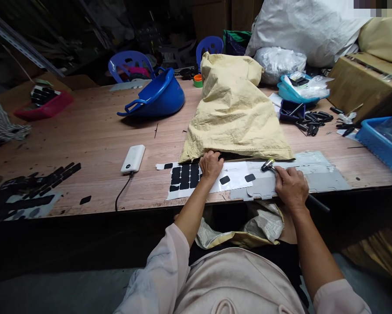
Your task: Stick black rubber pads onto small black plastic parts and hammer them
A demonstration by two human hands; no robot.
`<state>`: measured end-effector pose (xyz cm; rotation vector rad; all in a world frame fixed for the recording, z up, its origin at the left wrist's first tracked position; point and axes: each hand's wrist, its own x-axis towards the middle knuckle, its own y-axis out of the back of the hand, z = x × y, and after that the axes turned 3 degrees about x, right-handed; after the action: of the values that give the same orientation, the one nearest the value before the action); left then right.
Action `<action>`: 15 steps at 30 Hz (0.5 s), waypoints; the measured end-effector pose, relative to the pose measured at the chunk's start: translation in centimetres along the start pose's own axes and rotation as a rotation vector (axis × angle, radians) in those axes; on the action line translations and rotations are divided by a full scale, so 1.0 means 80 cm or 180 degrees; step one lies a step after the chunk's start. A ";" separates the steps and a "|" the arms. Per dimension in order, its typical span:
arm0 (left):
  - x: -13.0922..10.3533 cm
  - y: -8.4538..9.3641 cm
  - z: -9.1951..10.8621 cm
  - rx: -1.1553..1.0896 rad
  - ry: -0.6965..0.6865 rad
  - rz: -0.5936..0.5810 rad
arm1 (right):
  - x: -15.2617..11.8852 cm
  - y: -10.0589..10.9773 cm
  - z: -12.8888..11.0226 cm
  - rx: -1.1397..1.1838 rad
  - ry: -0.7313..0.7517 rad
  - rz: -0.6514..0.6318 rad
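Note:
My right hand point(292, 186) grips a small hammer point(268, 164), its metal and pale head pointing left and its dark handle sticking out past my wrist. Bent at the mouth of a yellow woven sack point(236, 117), the fingers of my left hand point(211, 165) are closed near dark pieces, and their tips are hidden. Below that hand lies a white sheet point(238, 171) with rows of black rounded patches point(185, 175) on its left part. Two loose black patches point(225, 179) sit farther right on it. A grey board point(287, 183) lies under my right hand.
A white power bank point(133, 158) with a black cable lies to the left. Behind it a blue basin point(159, 96) rests tilted. Black handle-like parts point(313, 120) and a blue tray point(382, 141) are at right. Black strips point(35, 192) lie far left.

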<state>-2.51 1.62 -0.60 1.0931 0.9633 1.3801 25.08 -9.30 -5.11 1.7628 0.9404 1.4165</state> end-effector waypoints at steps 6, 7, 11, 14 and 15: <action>0.001 0.009 -0.017 -0.0057 -0.0134 -0.0180 | 0.000 -0.002 0.002 -0.0043 0.0021 0.0026; -0.001 0.011 -0.020 -0.0115 -0.0128 -0.0230 | 0.000 -0.002 0.002 -0.0051 0.0030 0.0037; -0.026 0.021 -0.037 -0.0304 0.0016 -0.0291 | -0.001 -0.001 0.001 -0.0076 0.0054 0.0052; -0.055 0.025 -0.049 -0.0360 0.0112 -0.0249 | -0.001 0.000 0.001 -0.0091 0.0037 0.0035; -0.064 0.024 -0.051 -0.0403 0.0106 -0.0242 | -0.001 0.000 0.001 -0.0090 0.0025 0.0028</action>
<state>-6.93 -3.56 -0.23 0.9326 0.9193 1.3815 25.12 -9.38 -5.15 1.7438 0.9136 1.4364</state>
